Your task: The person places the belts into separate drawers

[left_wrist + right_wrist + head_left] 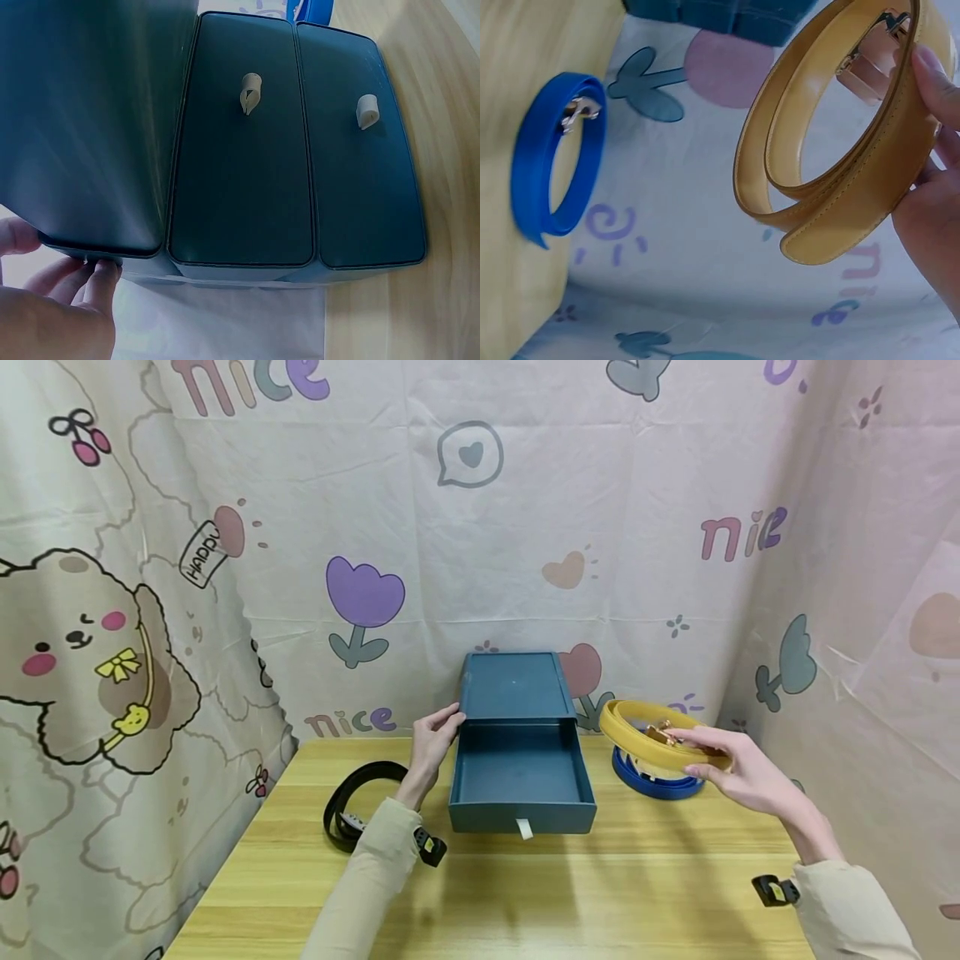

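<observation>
A dark teal drawer box (517,683) stands on the table with its top drawer (522,817) pulled out; no item shows inside. My left hand (432,745) rests at the box's upper left front corner, its fingers against the side. In the left wrist view two closed drawers (241,172) lie below the pulled-out one, each with a small fabric tab. My right hand (738,770) holds a coiled yellow belt (637,740) between thumb and fingers, raised off the table. The belt's gold-toned buckle (870,71) shows within the coil. Below it lies a coiled blue belt (663,788).
A coiled black belt (335,802) lies on the wooden table (510,893), left of the box and partly behind my left forearm. Behind the table hangs a printed cloth (480,527), which also closes off both sides.
</observation>
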A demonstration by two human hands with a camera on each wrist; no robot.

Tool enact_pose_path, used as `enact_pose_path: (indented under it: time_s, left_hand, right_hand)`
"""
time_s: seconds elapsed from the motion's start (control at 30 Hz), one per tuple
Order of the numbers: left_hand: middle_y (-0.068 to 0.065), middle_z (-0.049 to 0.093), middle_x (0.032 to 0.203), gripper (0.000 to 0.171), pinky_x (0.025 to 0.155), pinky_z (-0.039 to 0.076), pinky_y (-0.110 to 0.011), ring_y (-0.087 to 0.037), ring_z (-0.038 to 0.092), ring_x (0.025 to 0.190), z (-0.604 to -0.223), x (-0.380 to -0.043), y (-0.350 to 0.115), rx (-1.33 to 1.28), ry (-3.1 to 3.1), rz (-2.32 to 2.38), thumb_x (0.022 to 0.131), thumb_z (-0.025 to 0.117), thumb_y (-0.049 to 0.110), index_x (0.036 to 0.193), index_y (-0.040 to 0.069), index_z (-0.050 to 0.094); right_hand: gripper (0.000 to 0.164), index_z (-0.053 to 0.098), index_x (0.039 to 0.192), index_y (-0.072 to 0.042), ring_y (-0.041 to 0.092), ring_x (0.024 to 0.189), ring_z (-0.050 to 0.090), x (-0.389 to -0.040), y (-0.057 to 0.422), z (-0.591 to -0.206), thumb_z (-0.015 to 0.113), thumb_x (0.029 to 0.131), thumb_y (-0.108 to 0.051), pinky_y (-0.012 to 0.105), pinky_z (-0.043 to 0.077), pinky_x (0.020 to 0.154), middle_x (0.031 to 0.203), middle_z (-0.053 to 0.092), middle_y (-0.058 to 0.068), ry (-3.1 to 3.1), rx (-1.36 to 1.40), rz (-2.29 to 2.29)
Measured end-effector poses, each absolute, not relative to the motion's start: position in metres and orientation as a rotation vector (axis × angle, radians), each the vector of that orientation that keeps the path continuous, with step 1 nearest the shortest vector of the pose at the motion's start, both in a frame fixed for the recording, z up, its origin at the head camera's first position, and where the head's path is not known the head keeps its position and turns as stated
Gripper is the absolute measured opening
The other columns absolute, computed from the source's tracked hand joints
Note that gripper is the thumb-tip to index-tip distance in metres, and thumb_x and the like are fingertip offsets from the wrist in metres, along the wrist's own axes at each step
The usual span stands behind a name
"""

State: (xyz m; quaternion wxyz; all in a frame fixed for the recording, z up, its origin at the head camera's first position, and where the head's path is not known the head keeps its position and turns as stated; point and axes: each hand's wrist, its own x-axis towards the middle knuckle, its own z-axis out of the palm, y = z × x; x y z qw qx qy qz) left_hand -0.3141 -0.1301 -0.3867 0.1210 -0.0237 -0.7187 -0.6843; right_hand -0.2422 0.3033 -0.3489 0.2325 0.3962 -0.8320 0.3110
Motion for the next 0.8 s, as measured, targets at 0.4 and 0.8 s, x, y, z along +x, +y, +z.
enact_pose_path:
  time_s: [0.4,0.8]
  left_hand:
    - [-0.025,0.056,0.144,0.042,0.112,0.045,-0.052,-0.040,0.055,0.133,-0.386,-0.315,-0.132,-0.058,-2.152,-1.992,0.100,0.060,0.014,0.138,-0.003,0.058]
    - [-0.020,0.062,0.140,0.040,0.110,0.049,-0.045,-0.029,0.061,0.126,-0.385,-0.314,-0.130,-0.049,-2.106,-2.016,0.098,0.065,0.017,0.136,0.003,0.063]
  right_hand:
    - [0.056,0.066,0.130,-0.004,0.000,0.088,0.051,-0.246,0.266,-0.320,0.074,0.078,0.014,0.016,0.045,0.067,0.121,0.068,-0.012,-2.307,1.208,0.855]
    - [0.050,0.063,0.131,-0.001,0.002,0.082,0.052,-0.247,0.224,-0.306,0.074,0.083,0.008,0.017,0.045,0.068,0.104,0.071,0.006,-2.320,1.386,0.761]
